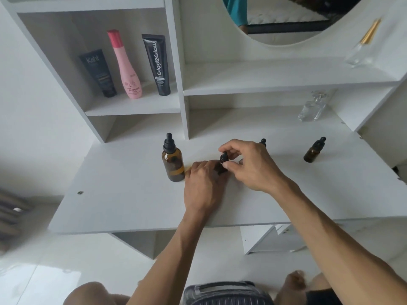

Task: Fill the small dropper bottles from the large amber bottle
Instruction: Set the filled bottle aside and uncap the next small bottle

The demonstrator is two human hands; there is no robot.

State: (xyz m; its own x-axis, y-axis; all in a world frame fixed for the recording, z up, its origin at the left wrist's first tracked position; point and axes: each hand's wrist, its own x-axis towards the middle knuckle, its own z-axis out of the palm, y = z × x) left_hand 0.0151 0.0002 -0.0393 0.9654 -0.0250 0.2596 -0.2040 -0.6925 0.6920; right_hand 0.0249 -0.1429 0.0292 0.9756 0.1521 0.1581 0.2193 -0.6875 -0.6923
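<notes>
Small dropper bottle [221, 168] sits gripped by left fingers [203, 170]; right fingers [226, 165] pinch its cap [224, 158].

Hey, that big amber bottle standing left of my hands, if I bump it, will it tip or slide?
The large amber bottle looks tall and narrow with a dropper cap on top, so a bump high up could probably tip it. It seems to be glass, so likely rigid and breakable. The white desk looks smooth, so a low push may slide it.

Shelf: pink bottle [127, 69] btwn 2 dark tubes; mirror [284, 16] & clear glass bottle [313, 106] at right.
</notes>
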